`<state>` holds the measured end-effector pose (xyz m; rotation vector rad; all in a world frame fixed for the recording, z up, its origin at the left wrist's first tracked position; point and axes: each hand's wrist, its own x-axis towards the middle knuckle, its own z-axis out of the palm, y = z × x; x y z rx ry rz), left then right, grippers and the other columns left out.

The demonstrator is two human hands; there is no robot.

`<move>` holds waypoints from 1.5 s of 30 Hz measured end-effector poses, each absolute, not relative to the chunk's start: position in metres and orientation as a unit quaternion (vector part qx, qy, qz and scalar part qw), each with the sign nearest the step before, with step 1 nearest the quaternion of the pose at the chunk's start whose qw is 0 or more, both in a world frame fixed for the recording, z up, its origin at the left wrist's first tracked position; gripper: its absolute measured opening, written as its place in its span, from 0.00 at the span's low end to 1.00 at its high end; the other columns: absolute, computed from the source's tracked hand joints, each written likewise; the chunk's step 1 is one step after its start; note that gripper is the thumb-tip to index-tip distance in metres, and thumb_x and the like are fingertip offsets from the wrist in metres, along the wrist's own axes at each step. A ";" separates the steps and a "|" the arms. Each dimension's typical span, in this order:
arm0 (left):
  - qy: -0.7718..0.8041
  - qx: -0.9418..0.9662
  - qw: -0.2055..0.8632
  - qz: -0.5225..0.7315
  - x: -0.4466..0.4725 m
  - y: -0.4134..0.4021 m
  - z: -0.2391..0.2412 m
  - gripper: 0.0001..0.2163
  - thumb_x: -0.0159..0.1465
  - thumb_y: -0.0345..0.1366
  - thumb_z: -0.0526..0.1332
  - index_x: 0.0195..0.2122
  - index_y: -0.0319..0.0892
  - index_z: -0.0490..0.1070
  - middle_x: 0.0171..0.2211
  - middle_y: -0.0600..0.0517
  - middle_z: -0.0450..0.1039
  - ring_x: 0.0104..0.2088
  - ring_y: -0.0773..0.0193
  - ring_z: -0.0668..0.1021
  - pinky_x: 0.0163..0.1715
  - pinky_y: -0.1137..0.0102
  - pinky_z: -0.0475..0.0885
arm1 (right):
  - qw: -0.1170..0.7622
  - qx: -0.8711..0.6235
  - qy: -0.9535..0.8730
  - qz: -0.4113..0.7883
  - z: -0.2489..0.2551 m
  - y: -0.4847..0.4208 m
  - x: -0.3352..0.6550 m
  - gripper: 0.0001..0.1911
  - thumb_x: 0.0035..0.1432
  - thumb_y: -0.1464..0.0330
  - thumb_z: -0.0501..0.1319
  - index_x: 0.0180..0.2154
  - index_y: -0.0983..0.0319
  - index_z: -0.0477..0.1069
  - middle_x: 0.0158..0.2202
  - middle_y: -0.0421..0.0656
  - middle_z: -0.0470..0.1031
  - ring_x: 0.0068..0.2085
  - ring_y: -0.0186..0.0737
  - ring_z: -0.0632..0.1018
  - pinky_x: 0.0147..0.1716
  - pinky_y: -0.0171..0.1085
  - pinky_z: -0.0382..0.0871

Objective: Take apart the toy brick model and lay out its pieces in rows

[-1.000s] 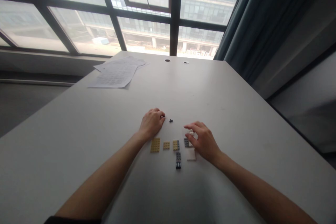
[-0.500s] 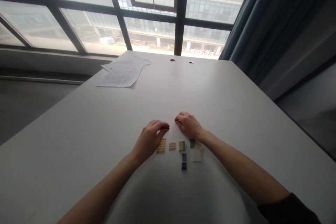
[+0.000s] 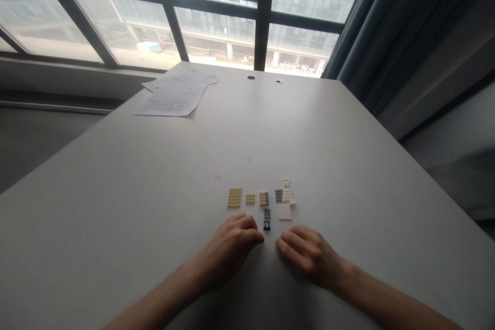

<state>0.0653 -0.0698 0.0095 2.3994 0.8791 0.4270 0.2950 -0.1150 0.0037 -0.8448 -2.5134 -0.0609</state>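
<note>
My left hand (image 3: 235, 242) rests low on the table with its fingers curled together. Its fingertips are just below a black brick piece (image 3: 266, 226); whatever they hold, if anything, is hidden. Across a narrow gap, my right hand (image 3: 307, 253) lies with its fingers folded inward, and their inner side cannot be seen. Above the hands are a large tan studded plate (image 3: 234, 198), a small tan plate (image 3: 250, 199) and a tan-and-grey piece (image 3: 263, 198). A dark grey piece (image 3: 266, 214) adjoins the black one. A smooth pale tile (image 3: 285, 212) lies above my right hand.
Beside the tile are a blue-grey plate (image 3: 279, 195) and a white studded plate (image 3: 287, 195), with a small white piece (image 3: 286, 182) beyond. Printed papers (image 3: 174, 95) lie at the table's far left. Two round holes are near its far edge; a dark curtain (image 3: 371, 56) hangs right.
Both hands have drawn back toward me, from beyond the brick pieces to the near side. The small dark piece pinched in my left hand is no longer visible. The view has tilted slightly down.
</note>
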 end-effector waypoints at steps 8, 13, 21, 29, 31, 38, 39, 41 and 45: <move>0.377 0.874 0.227 0.206 0.055 -0.075 0.009 0.05 0.64 0.33 0.57 0.41 0.46 0.70 0.38 0.51 0.72 0.40 0.61 0.72 0.42 0.65 0.69 | 0.259 -0.359 -0.897 0.014 -0.005 -0.118 0.296 0.16 0.63 0.73 0.54 0.52 0.68 0.66 0.37 0.49 0.75 0.36 0.42 0.74 0.36 0.41 0.73; 0.436 0.866 0.182 0.163 0.055 -0.084 0.012 0.09 0.58 0.41 0.64 0.36 0.44 0.69 0.36 0.50 0.70 0.38 0.56 0.71 0.38 0.61 0.68 | 0.270 -0.437 -0.848 0.134 -0.004 -0.118 0.306 0.15 0.62 0.69 0.57 0.50 0.61 0.67 0.40 0.46 0.74 0.40 0.42 0.73 0.40 0.40 0.72; 0.431 0.876 0.158 0.149 0.068 -0.087 0.011 0.03 0.63 0.35 0.59 0.34 0.44 0.70 0.35 0.51 0.70 0.37 0.58 0.70 0.40 0.61 0.67 | 0.246 -0.432 -0.857 0.137 -0.005 -0.115 0.299 0.06 0.62 0.72 0.56 0.40 0.60 0.71 0.35 0.44 0.73 0.38 0.42 0.72 0.38 0.39 0.70; 0.393 0.889 0.163 0.170 0.077 -0.088 0.005 0.04 0.62 0.30 0.60 0.35 0.46 0.72 0.32 0.53 0.71 0.35 0.60 0.71 0.37 0.65 0.66 | 0.243 -0.454 -0.848 0.123 -0.004 -0.115 0.288 0.02 0.61 0.70 0.59 0.36 0.60 0.71 0.34 0.43 0.73 0.37 0.42 0.72 0.37 0.40 0.68; 0.386 0.890 0.159 0.184 0.081 -0.089 0.002 0.03 0.62 0.31 0.60 0.35 0.46 0.73 0.31 0.53 0.71 0.34 0.61 0.71 0.36 0.66 0.66 | 0.246 -0.457 -0.846 0.122 -0.003 -0.114 0.285 0.03 0.61 0.69 0.59 0.36 0.60 0.71 0.33 0.43 0.73 0.36 0.42 0.72 0.37 0.39 0.68; 0.350 0.894 0.110 0.257 0.083 -0.093 -0.005 0.06 0.64 0.33 0.59 0.42 0.46 0.71 0.29 0.53 0.71 0.31 0.62 0.70 0.33 0.68 0.65 | 0.282 -0.466 -0.830 0.122 -0.007 -0.116 0.289 0.07 0.61 0.67 0.60 0.42 0.60 0.71 0.36 0.45 0.74 0.38 0.42 0.73 0.38 0.39 0.69; 0.344 0.896 0.102 0.261 0.081 -0.094 -0.005 0.05 0.65 0.33 0.59 0.41 0.45 0.71 0.29 0.53 0.71 0.30 0.63 0.70 0.32 0.68 0.65 | 0.285 -0.465 -0.829 0.122 -0.008 -0.117 0.290 0.08 0.61 0.67 0.60 0.42 0.60 0.71 0.36 0.45 0.73 0.38 0.42 0.73 0.38 0.39 0.69; 0.331 0.904 0.090 0.256 0.076 -0.095 -0.004 0.04 0.65 0.32 0.58 0.39 0.44 0.71 0.28 0.53 0.70 0.30 0.63 0.69 0.32 0.68 0.64 | 0.289 -0.462 -0.830 0.116 -0.009 -0.119 0.291 0.07 0.61 0.67 0.59 0.42 0.60 0.71 0.35 0.44 0.73 0.37 0.41 0.73 0.37 0.39 0.69; 0.310 0.921 0.069 0.224 0.072 -0.097 -0.002 0.06 0.66 0.30 0.56 0.40 0.45 0.71 0.29 0.52 0.69 0.30 0.63 0.69 0.32 0.68 0.64 | 0.298 -0.446 -0.840 0.085 -0.007 -0.121 0.289 0.06 0.63 0.70 0.57 0.39 0.60 0.73 0.32 0.44 0.73 0.34 0.39 0.72 0.34 0.38 0.68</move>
